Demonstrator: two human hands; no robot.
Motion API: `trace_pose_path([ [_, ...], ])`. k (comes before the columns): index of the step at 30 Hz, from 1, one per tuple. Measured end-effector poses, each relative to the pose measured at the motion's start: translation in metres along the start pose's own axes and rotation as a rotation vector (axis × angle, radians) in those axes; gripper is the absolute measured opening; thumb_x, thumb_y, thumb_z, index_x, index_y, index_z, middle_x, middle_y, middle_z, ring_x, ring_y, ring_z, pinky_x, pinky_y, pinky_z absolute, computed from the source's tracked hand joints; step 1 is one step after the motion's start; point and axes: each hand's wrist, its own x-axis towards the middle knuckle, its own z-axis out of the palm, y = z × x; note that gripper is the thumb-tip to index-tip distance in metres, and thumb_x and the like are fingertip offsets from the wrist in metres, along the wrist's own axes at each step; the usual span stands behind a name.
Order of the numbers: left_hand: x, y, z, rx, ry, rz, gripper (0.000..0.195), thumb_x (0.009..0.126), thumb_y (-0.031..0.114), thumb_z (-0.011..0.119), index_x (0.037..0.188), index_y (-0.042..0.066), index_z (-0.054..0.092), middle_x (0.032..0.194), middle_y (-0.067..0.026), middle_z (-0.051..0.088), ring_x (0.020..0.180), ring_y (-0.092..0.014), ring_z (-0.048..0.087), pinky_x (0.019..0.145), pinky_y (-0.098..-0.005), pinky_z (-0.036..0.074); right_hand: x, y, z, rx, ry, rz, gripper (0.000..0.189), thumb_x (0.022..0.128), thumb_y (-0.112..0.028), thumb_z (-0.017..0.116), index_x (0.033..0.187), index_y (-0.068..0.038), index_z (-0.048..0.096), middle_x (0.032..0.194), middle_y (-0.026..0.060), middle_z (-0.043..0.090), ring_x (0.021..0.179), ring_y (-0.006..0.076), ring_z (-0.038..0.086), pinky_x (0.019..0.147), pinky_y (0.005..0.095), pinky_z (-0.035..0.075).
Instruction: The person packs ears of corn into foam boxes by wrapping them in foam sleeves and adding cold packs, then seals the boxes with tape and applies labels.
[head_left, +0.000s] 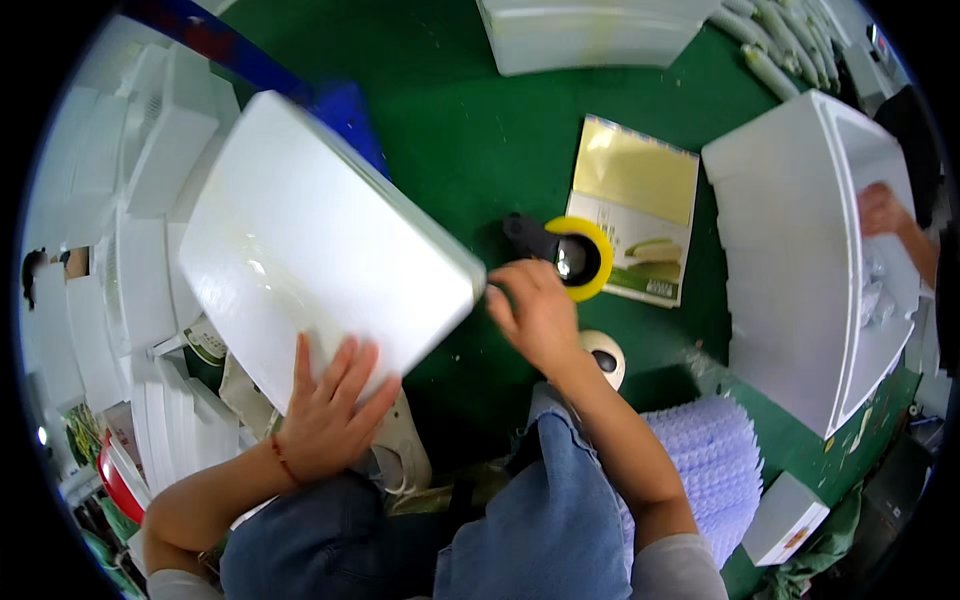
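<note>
A lidded white foam box (315, 247) lies tilted across the left of the view, with clear tape over its top. My left hand (337, 405) rests with spread fingers on the box's near face. At the box's right corner is my right hand (536, 307), its fingers curled beside the edge; whether they pinch anything is hard to tell. Just beyond the right hand sits a tape dispenser with a yellow roll (579, 259), which overlaps a stack of printed sheets (637, 202) picturing a pale green vegetable. A cream-coloured roll (606, 358) stands near my right wrist.
An open white foam box (784, 262) stands on the right, with another person's hand (881, 210) inside it. Another white box (592, 37) is at the top. Net-wrapped vegetables (780, 45) lie top right. White foam boxes (150, 277) are stacked on the left, beyond a blue object (349, 120).
</note>
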Motion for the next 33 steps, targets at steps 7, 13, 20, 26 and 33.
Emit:
trace_pose_path([
  [7,-0.092,-0.074,-0.032,-0.180,-0.174,0.024,0.050,0.078,0.023,0.067,0.126,0.010,0.054,0.131,-0.0120,0.052,0.129,-0.023,0.045,0.111,-0.0575,0.024,-0.038,0.067,0.004,-0.651,-0.142,0.113,0.057,0.069,-0.032,0.078,0.111,-0.002,0.052,0.100,0.0133,0.059,0.102,0.0308,0.056,0.107,0.0409,0.033],
  [13,-0.004,-0.037,-0.028,-0.023,0.176,-0.477,0.054,0.081,0.023,0.064,0.130,0.007,0.049,0.133,-0.0171,0.049,0.127,-0.039,0.044,0.109,-0.0546,0.027,-0.021,0.050,-0.043,-0.239,-0.285,0.291,0.047,0.073,-0.038,0.075,0.088,-0.001,0.051,0.079,0.0203,0.061,0.078,0.0400,0.059,0.070,0.0473,0.048],
  [20,0.023,-0.045,-0.023,-1.373,0.413,-0.540,0.037,0.097,0.030,0.049,0.124,0.005,0.052,0.112,-0.0122,0.060,0.097,-0.022,0.059,0.082,-0.0336,0.049,-0.049,-0.080,-0.159,0.816,-0.325,0.715,0.069,0.061,-0.034,0.078,0.113,0.005,0.057,0.101,0.0092,0.066,0.091,0.0155,0.062,0.084,0.0293,0.049],
  [26,0.062,-0.035,-0.049,-1.907,-0.073,-0.446,0.053,0.099,0.053,0.037,0.111,0.007,0.060,0.090,-0.0035,0.062,0.084,-0.012,0.058,0.063,-0.0241,0.050,-0.035,-0.098,-0.159,0.570,-0.662,0.624,0.090,0.053,-0.036,0.082,0.126,0.006,0.049,0.115,0.0129,0.059,0.106,0.0214,0.056,0.094,0.0360,0.043],
  [33,0.026,-0.049,-0.047,-1.238,0.205,-0.558,0.027,0.095,0.033,0.055,0.094,0.007,0.064,0.079,-0.0077,0.061,0.068,-0.018,0.058,0.058,-0.0327,0.047,-0.007,-0.116,-0.129,0.912,-0.596,0.436,0.102,0.055,-0.032,0.091,0.135,0.005,0.041,0.129,0.0160,0.050,0.118,0.0249,0.052,0.101,0.0378,0.038],
])
